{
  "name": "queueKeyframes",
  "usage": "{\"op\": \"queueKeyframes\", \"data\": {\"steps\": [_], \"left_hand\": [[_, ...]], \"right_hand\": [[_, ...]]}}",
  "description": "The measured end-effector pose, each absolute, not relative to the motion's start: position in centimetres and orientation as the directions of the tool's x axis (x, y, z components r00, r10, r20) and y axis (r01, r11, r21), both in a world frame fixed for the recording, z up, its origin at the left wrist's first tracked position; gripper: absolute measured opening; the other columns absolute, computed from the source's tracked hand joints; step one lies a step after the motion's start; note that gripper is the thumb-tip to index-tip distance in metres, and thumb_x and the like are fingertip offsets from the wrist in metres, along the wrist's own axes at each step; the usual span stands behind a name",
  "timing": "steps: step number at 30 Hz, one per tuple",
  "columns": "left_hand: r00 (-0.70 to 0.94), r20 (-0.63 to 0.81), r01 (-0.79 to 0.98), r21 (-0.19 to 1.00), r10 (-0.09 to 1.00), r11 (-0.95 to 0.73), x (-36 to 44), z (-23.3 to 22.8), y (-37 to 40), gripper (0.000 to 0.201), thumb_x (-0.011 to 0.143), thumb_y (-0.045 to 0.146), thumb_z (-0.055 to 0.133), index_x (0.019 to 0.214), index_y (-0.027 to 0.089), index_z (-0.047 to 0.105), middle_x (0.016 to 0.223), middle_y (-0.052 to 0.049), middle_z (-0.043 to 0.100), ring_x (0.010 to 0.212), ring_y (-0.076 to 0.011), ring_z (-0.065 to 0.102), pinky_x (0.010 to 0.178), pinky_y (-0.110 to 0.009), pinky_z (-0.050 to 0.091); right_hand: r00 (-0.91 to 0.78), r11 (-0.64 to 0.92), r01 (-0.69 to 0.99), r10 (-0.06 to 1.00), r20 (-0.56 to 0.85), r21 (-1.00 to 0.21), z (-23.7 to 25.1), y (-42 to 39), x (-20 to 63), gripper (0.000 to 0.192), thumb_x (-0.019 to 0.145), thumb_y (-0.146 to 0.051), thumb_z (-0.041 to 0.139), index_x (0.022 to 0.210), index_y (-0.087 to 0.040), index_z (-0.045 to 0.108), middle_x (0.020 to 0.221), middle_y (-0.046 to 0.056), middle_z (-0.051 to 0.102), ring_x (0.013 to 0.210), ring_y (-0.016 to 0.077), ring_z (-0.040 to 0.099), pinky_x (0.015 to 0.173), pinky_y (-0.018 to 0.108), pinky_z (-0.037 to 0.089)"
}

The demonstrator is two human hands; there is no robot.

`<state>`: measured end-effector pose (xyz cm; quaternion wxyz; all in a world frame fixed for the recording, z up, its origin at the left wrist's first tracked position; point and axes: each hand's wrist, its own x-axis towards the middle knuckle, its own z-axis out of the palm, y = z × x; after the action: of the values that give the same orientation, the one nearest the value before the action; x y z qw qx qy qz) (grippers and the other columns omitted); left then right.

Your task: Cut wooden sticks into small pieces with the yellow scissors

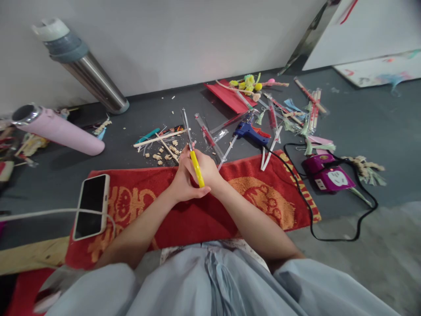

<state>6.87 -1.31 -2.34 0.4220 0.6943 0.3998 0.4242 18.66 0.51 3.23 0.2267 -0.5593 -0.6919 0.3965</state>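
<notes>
My two hands meet over the near edge of the red towel [210, 226]. Yellow-handled scissors [197, 169], seen nearly edge-on, point away from me with their metal blades toward the back of the table. My right hand [208, 169] is closed around the handle. Pressed against it, my left hand [182, 180] has curled fingers and its thumb stretched across below the handle; what its fingers hold is hidden. Just beyond the hands lie small tan crumbled pieces [159, 156], pale sticks [161, 137] and a teal-handled tool [148, 135].
A blue glue gun [251, 133] lies right of the hands, its black cord looping past a purple power socket [329, 172]. At left are a phone [92, 206], a pink tumbler [59, 130] and a steel flask [95, 79]. Wrapped sticks [210, 137] and a red envelope [230, 97] lie behind.
</notes>
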Motion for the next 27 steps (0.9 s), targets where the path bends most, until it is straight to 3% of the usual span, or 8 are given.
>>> {"op": "queueKeyframes", "data": {"steps": [12,17,27], "left_hand": [[0.321,0.273,0.193,0.919,0.907,-0.345,6.69,-2.82,-1.20,0.113,0.048,0.062,0.078,0.140,0.021,0.027,0.152,-0.014,0.018,0.145,-0.0346,-0.004,0.120,-0.053,0.005],[0.330,0.275,0.189,0.918,0.903,-0.349,6.72,-2.83,-1.20,0.112,0.050,0.062,0.077,0.140,0.021,0.025,0.152,-0.014,0.018,0.145,-0.0341,-0.006,0.120,-0.054,-0.001],[0.317,0.248,0.170,0.935,0.915,-0.312,6.86,-2.65,-1.26,0.117,0.047,0.062,0.078,0.142,0.021,0.023,0.152,-0.014,0.017,0.145,-0.0340,-0.005,0.120,-0.052,0.007]], "right_hand": [[-0.279,0.053,0.600,0.949,-0.146,-0.799,3.37,0.49,18.69,0.032,0.088,-0.045,0.041,0.096,-0.018,0.056,0.093,0.009,0.069,0.084,0.0247,0.066,0.071,0.031,0.044],[-0.273,0.050,0.600,0.951,-0.146,-0.798,3.47,0.53,18.71,0.029,0.087,-0.043,0.042,0.097,-0.019,0.056,0.092,0.009,0.069,0.083,0.0239,0.066,0.070,0.031,0.045],[-0.262,0.046,0.594,0.955,-0.140,-0.803,3.40,0.49,18.65,0.033,0.087,-0.047,0.041,0.095,-0.019,0.057,0.091,0.009,0.070,0.082,0.0237,0.066,0.070,0.031,0.045]]}}
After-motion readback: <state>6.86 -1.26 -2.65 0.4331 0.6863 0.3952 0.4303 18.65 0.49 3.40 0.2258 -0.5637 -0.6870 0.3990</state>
